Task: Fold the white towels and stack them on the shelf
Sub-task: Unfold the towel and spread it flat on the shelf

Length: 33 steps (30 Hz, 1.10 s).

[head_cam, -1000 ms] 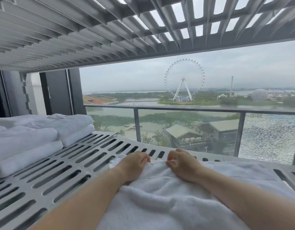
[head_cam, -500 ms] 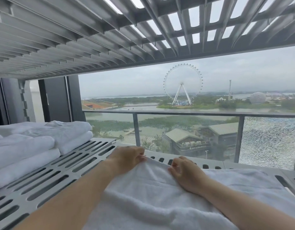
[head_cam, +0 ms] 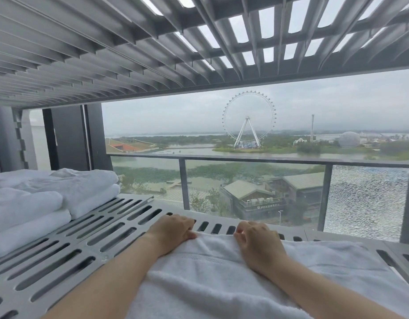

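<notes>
A white towel (head_cam: 222, 279) lies spread on the grey slotted shelf (head_cam: 88, 240) in front of me. My left hand (head_cam: 173, 231) rests curled on the towel's far left edge, fingers pinching the cloth. On the far edge a little to the right lies my right hand (head_cam: 256, 242), fingers bent and holding the cloth. Both forearms lie over the towel. Folded white towels (head_cam: 49, 199) sit stacked at the shelf's left end.
A second slotted shelf (head_cam: 152, 54) hangs close overhead. Behind the shelf is a window with a glass balcony railing (head_cam: 254, 160). Dark window frames (head_cam: 69, 139) stand at the back left. Bare slotted surface lies between the stack and the spread towel.
Both hands have slid forward with the towel's far edge toward the back of the shelf, and have spread slightly apart. The view has tilted down a little.
</notes>
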### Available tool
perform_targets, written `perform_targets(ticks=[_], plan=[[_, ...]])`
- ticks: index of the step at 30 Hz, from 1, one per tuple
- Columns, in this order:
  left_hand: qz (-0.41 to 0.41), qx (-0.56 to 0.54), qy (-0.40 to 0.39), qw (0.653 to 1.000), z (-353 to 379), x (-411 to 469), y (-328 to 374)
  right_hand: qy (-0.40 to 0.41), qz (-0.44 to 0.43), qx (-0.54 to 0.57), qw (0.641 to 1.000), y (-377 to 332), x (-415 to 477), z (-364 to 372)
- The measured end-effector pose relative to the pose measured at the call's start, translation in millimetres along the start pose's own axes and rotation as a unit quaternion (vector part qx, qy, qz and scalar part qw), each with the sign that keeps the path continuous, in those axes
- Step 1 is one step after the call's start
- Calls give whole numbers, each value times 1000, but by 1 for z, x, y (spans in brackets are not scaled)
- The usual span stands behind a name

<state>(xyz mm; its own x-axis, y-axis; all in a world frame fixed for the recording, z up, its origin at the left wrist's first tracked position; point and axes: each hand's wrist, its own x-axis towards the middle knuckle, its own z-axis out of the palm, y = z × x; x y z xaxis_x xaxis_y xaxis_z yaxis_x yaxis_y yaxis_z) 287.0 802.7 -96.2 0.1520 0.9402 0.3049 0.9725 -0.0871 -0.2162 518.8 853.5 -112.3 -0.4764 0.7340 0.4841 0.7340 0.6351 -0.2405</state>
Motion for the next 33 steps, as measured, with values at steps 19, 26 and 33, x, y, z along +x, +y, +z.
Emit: perform_targets(ticks=[19,26,33], plan=[[-24,170,58,983,-21,22,-21,-46,-121,-73,989,30,28,-13],[13,237,53,970,9,30,-10,-17,-44,-70,996,54,35,-11],[-3,-115,5,993,-34,3,40,-43,-169,-30,984,31,-3,-52]])
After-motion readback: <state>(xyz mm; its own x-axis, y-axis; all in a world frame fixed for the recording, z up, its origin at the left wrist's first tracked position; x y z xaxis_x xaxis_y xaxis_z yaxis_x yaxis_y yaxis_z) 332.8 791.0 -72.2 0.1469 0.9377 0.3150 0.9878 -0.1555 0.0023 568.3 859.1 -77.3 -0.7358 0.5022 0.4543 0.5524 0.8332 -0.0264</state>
